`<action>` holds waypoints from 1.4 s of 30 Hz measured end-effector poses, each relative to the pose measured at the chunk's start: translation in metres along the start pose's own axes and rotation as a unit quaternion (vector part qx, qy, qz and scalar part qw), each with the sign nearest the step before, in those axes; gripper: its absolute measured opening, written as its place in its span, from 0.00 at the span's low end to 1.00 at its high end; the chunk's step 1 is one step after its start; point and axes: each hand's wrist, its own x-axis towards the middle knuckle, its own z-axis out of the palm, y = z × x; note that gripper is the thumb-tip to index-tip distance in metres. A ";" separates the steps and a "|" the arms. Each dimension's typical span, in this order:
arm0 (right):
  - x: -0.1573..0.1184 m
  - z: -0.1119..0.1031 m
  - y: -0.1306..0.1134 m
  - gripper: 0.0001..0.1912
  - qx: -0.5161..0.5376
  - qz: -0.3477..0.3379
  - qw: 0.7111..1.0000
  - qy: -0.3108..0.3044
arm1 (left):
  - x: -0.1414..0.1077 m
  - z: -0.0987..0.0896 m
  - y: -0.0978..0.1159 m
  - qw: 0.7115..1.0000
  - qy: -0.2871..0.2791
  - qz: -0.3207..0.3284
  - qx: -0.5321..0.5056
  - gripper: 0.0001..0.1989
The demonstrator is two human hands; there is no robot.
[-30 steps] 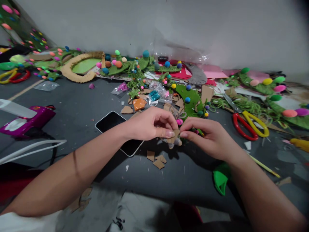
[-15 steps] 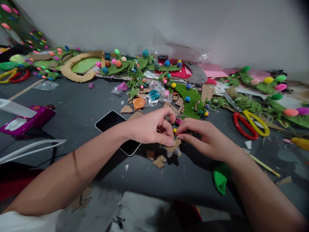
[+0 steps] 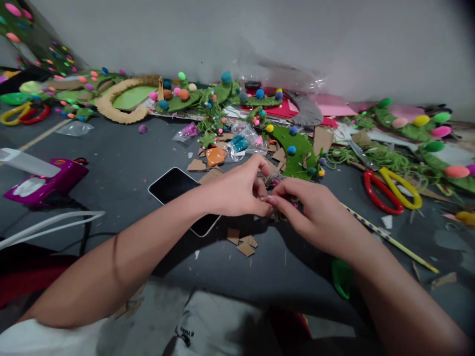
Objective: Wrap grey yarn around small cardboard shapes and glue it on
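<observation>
My left hand and my right hand meet fingertip to fingertip over the dark table. Both are closed in a pinch around something small that the fingers mostly hide. Under my left wrist lies a phone with a white edge. Small cardboard scraps rest just in front of the hands. Behind them are an orange packet, a teal packet in clear plastic, and a green felt piece with coloured balls.
Red and yellow scissors and a dotted yellow stick lie at the right. A purple tool with cables is at the left. Felt wreaths line the wall, and a green object sits beside my right forearm.
My fingertips have come together, and the small cardboard piece between them is now mostly hidden. My right hand has shifted slightly left and up. The view has moved a little.
</observation>
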 end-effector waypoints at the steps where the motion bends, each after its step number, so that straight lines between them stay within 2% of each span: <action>1: 0.000 -0.001 0.001 0.08 0.015 0.000 1.000 0.017 | 0.000 -0.001 0.001 1.000 0.012 0.003 -0.007 0.26; 7: 0.002 0.000 0.006 0.08 0.054 0.001 0.998 0.043 | 0.000 -0.001 0.002 0.998 0.034 0.031 -0.032 0.26; 12: 0.002 0.006 0.008 0.05 0.047 0.022 0.987 0.152 | 0.005 0.003 0.002 0.992 0.083 0.061 -0.080 0.24; 15: 0.002 0.008 0.010 0.05 0.055 0.047 0.976 0.205 | 0.008 0.005 0.003 0.990 0.073 0.062 -0.105 0.15; 17: 0.002 0.009 0.010 0.05 0.058 0.050 0.973 0.219 | 0.009 0.005 0.005 0.990 0.059 0.060 -0.116 0.08; 21: 0.002 0.005 0.011 0.07 0.076 0.055 0.980 0.178 | 0.007 0.003 0.006 0.995 0.049 0.043 -0.079 0.06; 25: 0.003 -0.002 0.013 0.10 0.114 0.070 0.985 0.109 | 0.005 -0.002 0.006 0.999 0.007 0.039 -0.019 0.08; 31: 0.005 -0.002 0.015 0.16 0.157 0.090 0.982 0.048 | 0.004 -0.006 0.008 0.998 -0.054 0.038 0.005 0.09; 34: 0.006 0.001 0.012 0.17 0.158 0.105 0.981 0.051 | 0.004 -0.005 0.010 0.996 -0.037 0.051 0.064 0.10; 38: 0.006 0.004 0.007 0.16 0.150 0.138 0.975 0.087 | 0.004 -0.002 0.011 0.987 0.011 0.053 0.152 0.12; 42: 0.004 0.004 0.004 0.15 0.171 0.134 0.970 0.113 | 0.004 0.003 0.009 0.982 0.066 0.048 0.169 0.12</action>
